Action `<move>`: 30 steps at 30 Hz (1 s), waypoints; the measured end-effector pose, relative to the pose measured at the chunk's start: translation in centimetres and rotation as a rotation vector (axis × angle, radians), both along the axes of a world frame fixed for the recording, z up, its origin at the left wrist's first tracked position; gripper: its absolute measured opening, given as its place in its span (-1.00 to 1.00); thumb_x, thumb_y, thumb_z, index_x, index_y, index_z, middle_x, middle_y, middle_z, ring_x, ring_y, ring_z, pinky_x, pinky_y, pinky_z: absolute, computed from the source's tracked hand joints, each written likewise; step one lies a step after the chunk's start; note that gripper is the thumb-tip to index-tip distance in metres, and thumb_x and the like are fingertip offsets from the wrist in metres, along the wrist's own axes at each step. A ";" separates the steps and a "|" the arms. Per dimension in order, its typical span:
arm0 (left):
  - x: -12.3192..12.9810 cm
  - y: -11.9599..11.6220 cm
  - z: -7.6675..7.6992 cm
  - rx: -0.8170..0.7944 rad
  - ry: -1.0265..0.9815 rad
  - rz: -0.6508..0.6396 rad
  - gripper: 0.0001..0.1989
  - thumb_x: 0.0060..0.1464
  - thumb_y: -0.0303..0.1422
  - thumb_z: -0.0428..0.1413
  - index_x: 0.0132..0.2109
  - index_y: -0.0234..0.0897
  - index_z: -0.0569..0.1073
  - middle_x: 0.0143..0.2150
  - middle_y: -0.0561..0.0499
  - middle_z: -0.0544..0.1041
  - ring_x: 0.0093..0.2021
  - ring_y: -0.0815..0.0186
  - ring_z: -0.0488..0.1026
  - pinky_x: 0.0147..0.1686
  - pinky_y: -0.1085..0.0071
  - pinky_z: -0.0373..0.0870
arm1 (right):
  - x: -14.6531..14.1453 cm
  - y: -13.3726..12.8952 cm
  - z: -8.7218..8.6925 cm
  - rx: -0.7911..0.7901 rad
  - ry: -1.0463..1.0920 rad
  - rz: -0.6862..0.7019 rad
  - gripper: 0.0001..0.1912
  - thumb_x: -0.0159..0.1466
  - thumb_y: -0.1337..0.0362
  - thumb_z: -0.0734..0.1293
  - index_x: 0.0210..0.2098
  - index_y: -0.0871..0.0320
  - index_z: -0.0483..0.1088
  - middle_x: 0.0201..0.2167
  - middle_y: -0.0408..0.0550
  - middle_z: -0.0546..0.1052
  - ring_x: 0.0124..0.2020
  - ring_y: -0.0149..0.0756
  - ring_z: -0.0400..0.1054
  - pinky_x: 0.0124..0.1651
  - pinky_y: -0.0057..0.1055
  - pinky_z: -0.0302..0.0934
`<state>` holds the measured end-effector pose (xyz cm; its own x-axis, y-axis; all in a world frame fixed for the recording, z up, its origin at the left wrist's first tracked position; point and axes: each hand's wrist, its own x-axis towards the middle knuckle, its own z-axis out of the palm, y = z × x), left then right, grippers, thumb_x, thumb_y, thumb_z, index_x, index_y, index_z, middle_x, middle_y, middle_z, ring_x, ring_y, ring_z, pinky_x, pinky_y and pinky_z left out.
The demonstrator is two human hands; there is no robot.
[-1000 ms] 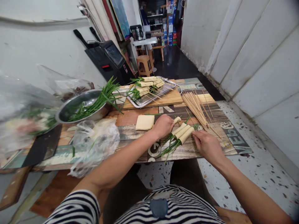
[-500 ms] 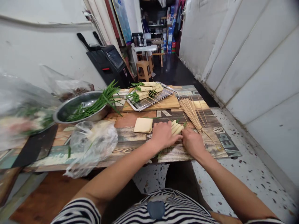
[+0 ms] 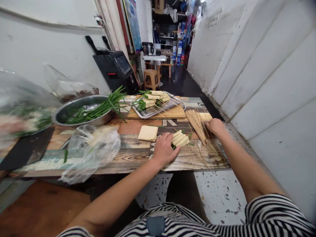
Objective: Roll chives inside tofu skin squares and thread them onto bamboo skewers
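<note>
Several pale rolls with green stalks inside (image 3: 179,139) lie side by side on the patterned table. My left hand (image 3: 165,148) rests at their left end, thumb and fingers apart around that end, holding them. My right hand (image 3: 215,126) is at the table's right edge, beside loose wooden skewers (image 3: 196,123); its fingers are bent together at the skewers, and what they pinch is too small to make out. A stack of square pale sheets (image 3: 147,133) lies left of my left hand. Behind, a metal tray (image 3: 145,114) holds skewered rolls.
A steel bowl of long green stalks (image 3: 58,117) stands at the left, with a crumpled plastic bag (image 3: 98,151) in front. A wooden board (image 3: 181,113) lies under the tray. Filled plastic bags (image 3: 22,108) are at the far left. A black machine (image 3: 118,70) stands behind the table.
My right hand has left the rolls and moved right to the skewers. My left hand stays at the rolls. The view has shifted slightly.
</note>
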<state>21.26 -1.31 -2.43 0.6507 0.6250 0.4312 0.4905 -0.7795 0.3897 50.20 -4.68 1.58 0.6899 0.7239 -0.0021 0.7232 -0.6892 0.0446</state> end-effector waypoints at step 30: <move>0.0 0.6 -0.7 -0.065 -0.076 -0.059 -0.74 -0.06 -0.33 0.23 -0.23 -0.27 0.34 -0.16 -0.07 0.44 -0.09 0.18 0.38 -0.07 0.27 0.32 | -16.5 -22.2 -4.1 0.415 -0.139 0.499 -0.64 0.36 0.33 0.14 0.08 0.14 0.38 -0.38 -0.14 0.49 -0.51 -0.49 0.36 -0.50 -0.54 0.19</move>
<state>21.26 -0.72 -3.13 0.6539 0.6150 0.4407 0.4119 -0.7779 0.4745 33.74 -26.91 -2.47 0.2450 0.8783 0.4105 0.9669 -0.2526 -0.0366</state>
